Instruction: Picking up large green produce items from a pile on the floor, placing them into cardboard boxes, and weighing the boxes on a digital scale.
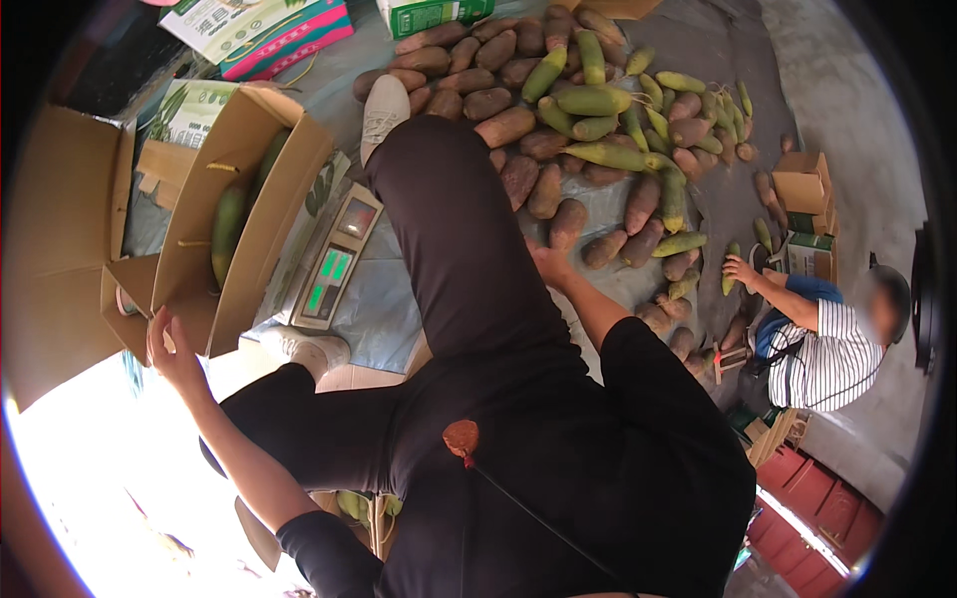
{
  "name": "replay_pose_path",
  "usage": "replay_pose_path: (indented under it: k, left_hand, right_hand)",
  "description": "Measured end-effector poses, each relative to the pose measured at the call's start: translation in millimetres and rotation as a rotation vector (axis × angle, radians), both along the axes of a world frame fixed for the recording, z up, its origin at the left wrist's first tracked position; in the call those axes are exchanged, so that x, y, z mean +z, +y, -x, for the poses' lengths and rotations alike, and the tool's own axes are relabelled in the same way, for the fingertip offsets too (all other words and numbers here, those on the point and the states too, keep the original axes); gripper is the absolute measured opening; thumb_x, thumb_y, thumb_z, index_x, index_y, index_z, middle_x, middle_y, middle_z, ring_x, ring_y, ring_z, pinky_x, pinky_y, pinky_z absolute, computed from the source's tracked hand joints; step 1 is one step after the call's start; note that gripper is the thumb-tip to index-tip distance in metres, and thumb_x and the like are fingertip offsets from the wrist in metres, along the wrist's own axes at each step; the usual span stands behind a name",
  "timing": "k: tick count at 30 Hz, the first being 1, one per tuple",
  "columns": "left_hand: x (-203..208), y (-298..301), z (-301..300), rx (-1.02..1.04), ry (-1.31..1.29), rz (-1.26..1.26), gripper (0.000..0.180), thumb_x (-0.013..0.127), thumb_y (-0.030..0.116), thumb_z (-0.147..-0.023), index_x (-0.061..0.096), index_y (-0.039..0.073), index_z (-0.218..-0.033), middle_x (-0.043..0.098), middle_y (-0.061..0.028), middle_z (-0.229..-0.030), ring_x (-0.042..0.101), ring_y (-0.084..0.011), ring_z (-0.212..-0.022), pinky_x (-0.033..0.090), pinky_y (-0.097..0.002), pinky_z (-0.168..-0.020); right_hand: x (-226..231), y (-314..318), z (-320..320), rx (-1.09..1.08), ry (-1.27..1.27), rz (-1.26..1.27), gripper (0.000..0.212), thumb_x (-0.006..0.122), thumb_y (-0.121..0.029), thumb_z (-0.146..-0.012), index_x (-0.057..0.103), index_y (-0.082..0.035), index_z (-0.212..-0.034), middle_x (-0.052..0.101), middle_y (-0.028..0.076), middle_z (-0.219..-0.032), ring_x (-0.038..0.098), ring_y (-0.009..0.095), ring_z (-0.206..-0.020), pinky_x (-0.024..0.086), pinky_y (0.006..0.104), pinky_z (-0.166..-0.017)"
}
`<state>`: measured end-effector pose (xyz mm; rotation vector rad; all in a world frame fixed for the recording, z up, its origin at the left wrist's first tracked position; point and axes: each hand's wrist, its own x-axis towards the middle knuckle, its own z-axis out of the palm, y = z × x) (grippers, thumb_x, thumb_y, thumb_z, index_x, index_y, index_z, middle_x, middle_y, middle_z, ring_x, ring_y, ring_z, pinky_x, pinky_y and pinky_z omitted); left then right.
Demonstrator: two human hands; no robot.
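Note:
My left hand [177, 357] is at the near edge of an open cardboard box [181, 249], its fingers apart beside a flap. Inside the box lie long green radishes [229, 231]. The box rests against or on a digital scale [334, 264] with lit green displays; which one, I cannot tell. My right hand [550, 263] is low beside my thigh, close to a reddish-purple root vegetable [568, 223]. The thigh partly hides its fingers, so whether it touches the root is unclear. A pile of similar reddish roots [485, 103] and green radishes [595, 99] spreads ahead.
A co-worker in a striped shirt [837, 339] sits at the right, a hand on a green radish [731, 271]. Cardboard boxes [800, 184] stand beyond that person. Printed cartons [264, 35] lie at the far left. My shoes [384, 112] border the scale and pile.

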<state>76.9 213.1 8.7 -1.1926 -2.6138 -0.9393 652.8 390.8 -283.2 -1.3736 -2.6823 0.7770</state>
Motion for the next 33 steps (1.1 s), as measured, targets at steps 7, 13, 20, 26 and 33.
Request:
replay_pose_path:
  k: [7,13,20,26,33]
  left_hand:
    - [-16.1,2.2,11.8,-0.005,-0.004,0.005,0.025,0.062,0.011,-0.086,0.064,0.002,-0.109,0.062,-0.0106,-0.108,0.057,-0.0226,-0.101,0.042,-0.0357,-0.091]
    - [-25.3,5.7,19.3,-0.014,0.053,0.005,0.026,0.065,0.012,-0.082,0.065,0.006,-0.108,0.064,-0.0097,-0.101,0.056,-0.023,-0.1,0.041,-0.0371,-0.091]
    - [-18.6,-3.8,13.0,0.187,0.038,0.068,0.047,0.067,0.016,-0.082,0.051,0.005,-0.125,0.052,-0.0138,-0.119,0.046,-0.0252,-0.112,0.038,-0.0407,-0.095]
    - [-12.0,-4.3,3.4,0.393,-0.291,0.12,0.068,0.065,0.026,-0.085,0.03,0.003,-0.139,0.044,-0.0186,-0.13,0.041,-0.0303,-0.123,0.036,-0.0416,-0.1]
    - [-5.6,0.5,-7.2,0.307,-0.604,0.099,0.065,0.063,0.022,-0.085,0.033,-0.003,-0.137,0.058,-0.0189,-0.114,0.057,-0.0223,-0.101,0.045,-0.032,-0.086]
  right_hand:
    - [13.4,50.5,-16.3,-0.396,-0.166,0.287,0.022,0.056,-0.013,-0.082,0.067,-0.006,-0.099,0.066,0.011,-0.077,0.064,0.02,-0.072,0.049,0.0322,-0.065]
    - [11.9,114.0,-42.4,-0.64,0.239,0.516,0.012,0.057,-0.008,-0.078,0.065,-0.008,-0.087,0.058,0.002,-0.066,0.058,0.012,-0.063,0.043,0.0281,-0.046]
    - [52.8,128.6,3.6,-0.766,0.268,0.634,0.023,0.057,-0.013,-0.084,0.063,-0.011,-0.105,0.059,-0.001,-0.082,0.056,0.01,-0.063,0.044,0.0254,-0.052]
    - [61.0,141.1,28.5,-0.672,0.39,0.573,0.027,0.058,-0.008,-0.081,0.062,-0.003,-0.108,0.06,0.004,-0.078,0.057,0.013,-0.061,0.044,0.0255,-0.048]
    - [68.9,168.7,48.5,-0.62,0.522,0.599,0.028,0.06,-0.01,-0.081,0.062,-0.003,-0.108,0.059,0.003,-0.078,0.056,0.012,-0.062,0.044,0.0251,-0.05]
